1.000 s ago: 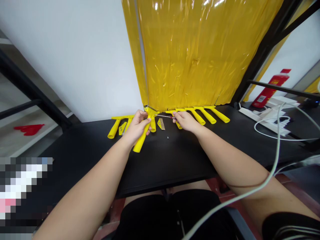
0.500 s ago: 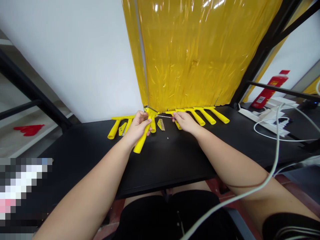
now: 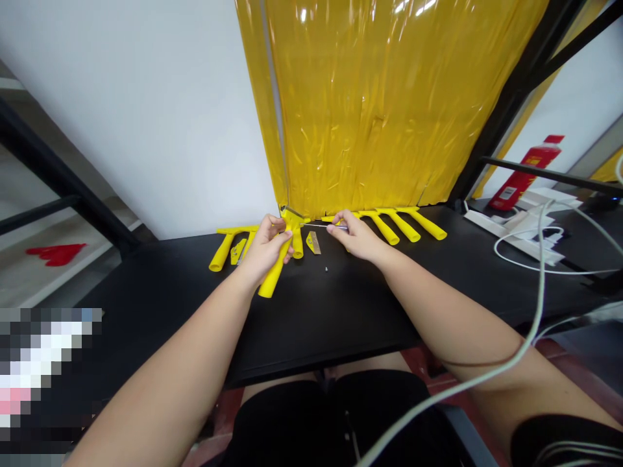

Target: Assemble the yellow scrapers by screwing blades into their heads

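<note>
My left hand (image 3: 267, 246) is closed round a yellow scraper (image 3: 274, 277), a T-shaped piece with a hollow handle and a metal strip along its head. The handle slants down toward me. My right hand (image 3: 359, 236) grips a thin screwdriver (image 3: 315, 225) by its handle, mostly covered by the fingers. Its shaft lies nearly level, with the tip at the scraper's head. A small yellow end piece with a metal blade (image 3: 313, 243) rests on the table between my hands. Nearer me lies a tiny screw (image 3: 326, 268).
Several yellow T-shaped handles (image 3: 407, 228) line the back of the black table (image 3: 316, 318). Another small yellow piece (image 3: 237, 251) lies left of my left hand. At right are a red bottle (image 3: 528, 174), white boxes and a white cable (image 3: 539, 285) crossing over my right arm.
My right fingers have shifted slightly left and changed their hold on the screwdriver handle. The scraper in my left hand has barely moved.
</note>
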{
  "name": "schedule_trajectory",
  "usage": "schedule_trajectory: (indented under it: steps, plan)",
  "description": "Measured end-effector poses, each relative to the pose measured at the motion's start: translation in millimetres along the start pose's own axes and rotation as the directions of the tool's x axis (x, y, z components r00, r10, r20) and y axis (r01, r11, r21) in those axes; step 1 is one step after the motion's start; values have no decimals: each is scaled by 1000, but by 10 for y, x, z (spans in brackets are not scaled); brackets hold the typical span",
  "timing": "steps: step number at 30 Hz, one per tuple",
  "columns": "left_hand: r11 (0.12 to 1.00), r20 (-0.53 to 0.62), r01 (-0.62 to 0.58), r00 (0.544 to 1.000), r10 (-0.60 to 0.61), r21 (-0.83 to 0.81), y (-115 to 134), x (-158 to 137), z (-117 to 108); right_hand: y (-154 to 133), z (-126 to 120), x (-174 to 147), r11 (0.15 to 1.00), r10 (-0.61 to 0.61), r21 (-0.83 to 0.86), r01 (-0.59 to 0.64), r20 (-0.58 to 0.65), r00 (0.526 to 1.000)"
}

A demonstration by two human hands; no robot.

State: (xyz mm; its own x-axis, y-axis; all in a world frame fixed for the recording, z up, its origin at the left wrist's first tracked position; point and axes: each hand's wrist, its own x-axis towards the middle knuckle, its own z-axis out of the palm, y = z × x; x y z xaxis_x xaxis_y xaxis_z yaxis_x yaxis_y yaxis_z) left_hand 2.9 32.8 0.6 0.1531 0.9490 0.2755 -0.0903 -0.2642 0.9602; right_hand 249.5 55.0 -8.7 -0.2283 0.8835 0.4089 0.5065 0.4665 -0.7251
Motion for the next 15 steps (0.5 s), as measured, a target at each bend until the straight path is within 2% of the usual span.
schedule_trajectory:
  steps: [3, 6, 9, 12, 14, 15]
  plan:
    - [1000, -28, -14, 1000, 14, -10, 4, 18, -24, -39, 40, -39, 996, -88, -7, 88, -34, 996]
    - [999, -36, -37, 999, 38, 4, -12, 25, -28, -55, 68, -25, 996, -28, -85, 19, -110, 993]
    - [994, -14, -78, 997, 79, 73, -68, 25, -35, -44, 91, 14, 996, 33, -86, -38, -64, 997]
    - [983, 23, -119, 993, 117, 141, -115, 27, -61, -29, 129, 35, 965, 203, 151, -214, 83, 976]
    - [981, 23, -141, 990, 139, 132, -116, 30, -75, -28, 153, 31, 880, 277, 342, -329, 192, 942]
    - [982, 14, -149, 989, 149, 117, -110, 32, -78, -30, 161, 26, 844, 275, 406, -350, 232, 933]
